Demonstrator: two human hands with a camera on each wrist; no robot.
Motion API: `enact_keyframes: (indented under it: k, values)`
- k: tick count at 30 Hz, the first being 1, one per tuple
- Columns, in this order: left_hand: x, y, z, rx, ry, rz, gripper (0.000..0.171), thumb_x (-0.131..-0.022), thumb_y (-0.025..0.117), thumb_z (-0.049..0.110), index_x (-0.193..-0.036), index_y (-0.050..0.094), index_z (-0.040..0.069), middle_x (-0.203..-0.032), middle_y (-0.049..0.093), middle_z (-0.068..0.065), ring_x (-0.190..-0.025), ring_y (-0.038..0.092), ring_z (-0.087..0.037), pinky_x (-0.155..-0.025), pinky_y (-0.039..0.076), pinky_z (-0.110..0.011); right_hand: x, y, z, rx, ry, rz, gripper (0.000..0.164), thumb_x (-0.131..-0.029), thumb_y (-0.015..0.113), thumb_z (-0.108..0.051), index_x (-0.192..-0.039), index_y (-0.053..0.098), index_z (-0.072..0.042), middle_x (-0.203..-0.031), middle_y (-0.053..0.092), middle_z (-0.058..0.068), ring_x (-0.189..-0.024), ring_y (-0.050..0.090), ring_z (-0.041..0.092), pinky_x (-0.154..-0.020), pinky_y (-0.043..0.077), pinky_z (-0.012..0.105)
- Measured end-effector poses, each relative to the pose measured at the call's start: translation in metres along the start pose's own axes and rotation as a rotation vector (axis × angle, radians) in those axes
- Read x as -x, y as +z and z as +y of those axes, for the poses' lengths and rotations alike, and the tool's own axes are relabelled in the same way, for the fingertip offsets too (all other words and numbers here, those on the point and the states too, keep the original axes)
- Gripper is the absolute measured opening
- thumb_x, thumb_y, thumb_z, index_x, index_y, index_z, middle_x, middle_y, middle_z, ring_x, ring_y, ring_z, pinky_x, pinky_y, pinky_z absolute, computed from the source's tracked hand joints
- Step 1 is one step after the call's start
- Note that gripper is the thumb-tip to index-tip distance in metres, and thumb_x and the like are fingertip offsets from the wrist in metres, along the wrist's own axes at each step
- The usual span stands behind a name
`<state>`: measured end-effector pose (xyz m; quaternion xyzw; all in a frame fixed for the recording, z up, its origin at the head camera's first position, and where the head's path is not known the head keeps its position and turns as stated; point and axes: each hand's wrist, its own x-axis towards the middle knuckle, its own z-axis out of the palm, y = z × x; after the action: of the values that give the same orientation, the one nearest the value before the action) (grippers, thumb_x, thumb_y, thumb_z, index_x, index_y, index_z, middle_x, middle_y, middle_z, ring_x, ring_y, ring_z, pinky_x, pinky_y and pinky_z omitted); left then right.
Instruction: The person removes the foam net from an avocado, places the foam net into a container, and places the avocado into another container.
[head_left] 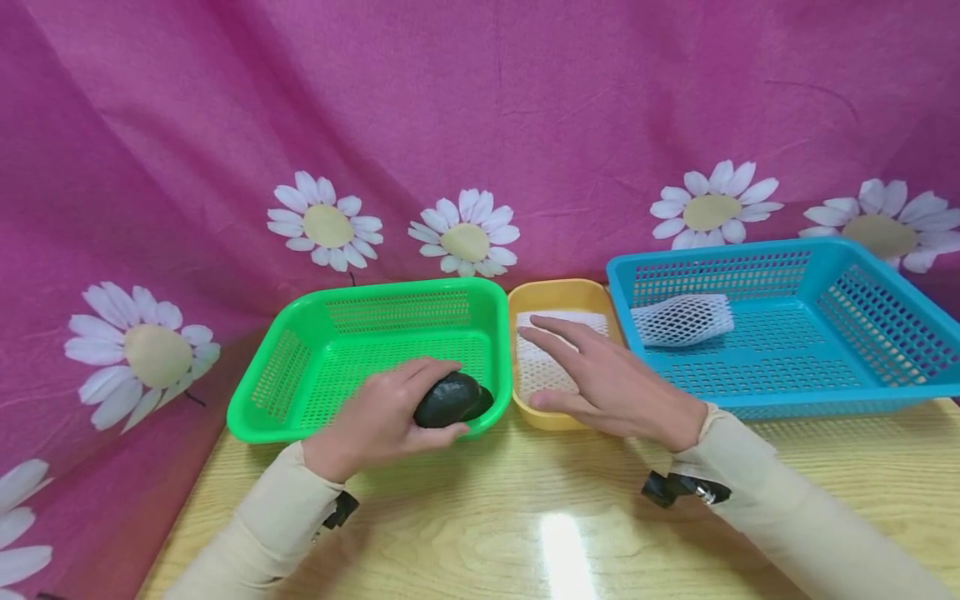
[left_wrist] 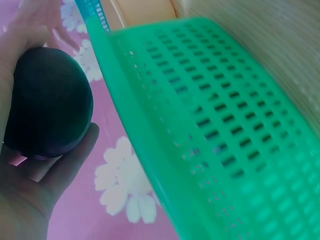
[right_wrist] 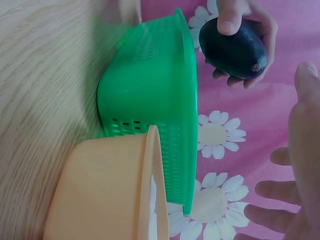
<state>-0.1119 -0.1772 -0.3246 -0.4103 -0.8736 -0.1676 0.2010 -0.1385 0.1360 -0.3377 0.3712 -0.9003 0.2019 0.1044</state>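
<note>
My left hand point(head_left: 386, 412) grips a dark avocado point(head_left: 447, 400) over the front right corner of the green basket point(head_left: 360, 292). The right wrist view shows the fingers wrapped round this avocado point(right_wrist: 234, 49), its stem end exposed. Beside it in the head view, another dark shape point(head_left: 482, 405) shows at the basket corner; I cannot tell whether it is a second avocado. My right hand point(head_left: 600, 375), holding nothing, hovers with spread fingers over the yellow tray point(head_left: 558, 289). White foam nets point(head_left: 543, 367) lie in that tray, partly hidden by the hand.
On the right stands a blue basket point(head_left: 780, 400), with a white foam net point(head_left: 682, 321) at its left side; whether anything is inside the net is unclear. All three containers stand side by side on a wooden table point(head_left: 465, 517), before a pink flowered cloth point(head_left: 570, 125).
</note>
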Motion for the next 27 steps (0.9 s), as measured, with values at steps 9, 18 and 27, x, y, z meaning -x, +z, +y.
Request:
enact_keyframes:
  k: [9, 18, 27]
  values:
    - [0.009, -0.008, -0.016, -0.001, -0.183, -0.092, 0.070, -0.085, 0.084, 0.041, -0.138, 0.059, 0.003, -0.122, 0.071, -0.010, -0.103, 0.071, -0.023, -0.084, 0.063, -0.039, -0.008, 0.011, -0.003, -0.023, -0.023, 0.003, 0.081, -0.096, 0.064, -0.056, -0.162, 0.034, -0.020, -0.165, 0.040, 0.009, -0.150, 0.043, 0.031, -0.120, 0.041, 0.053]
    - [0.018, -0.015, -0.034, -0.021, -0.358, -0.167, 0.071, -0.091, 0.077, 0.044, -0.147, 0.053, 0.008, -0.129, 0.066, -0.013, -0.107, 0.068, -0.028, -0.085, 0.061, -0.046, -0.012, 0.016, -0.002, -0.023, -0.020, 0.004, 0.082, -0.096, 0.064, -0.057, -0.163, 0.033, -0.021, -0.165, 0.039, 0.007, -0.151, 0.042, 0.030, -0.120, 0.042, 0.052]
    - [0.031, -0.019, -0.055, 0.011, -0.519, -0.193, 0.064, -0.089, 0.080, 0.043, -0.140, 0.058, 0.011, -0.128, 0.068, -0.012, -0.104, 0.067, -0.029, -0.078, 0.059, -0.043, -0.018, 0.019, -0.005, -0.027, -0.029, -0.014, 0.082, -0.097, 0.059, -0.062, -0.163, 0.031, -0.021, -0.164, 0.041, 0.007, -0.152, 0.042, 0.028, -0.121, 0.041, 0.050]
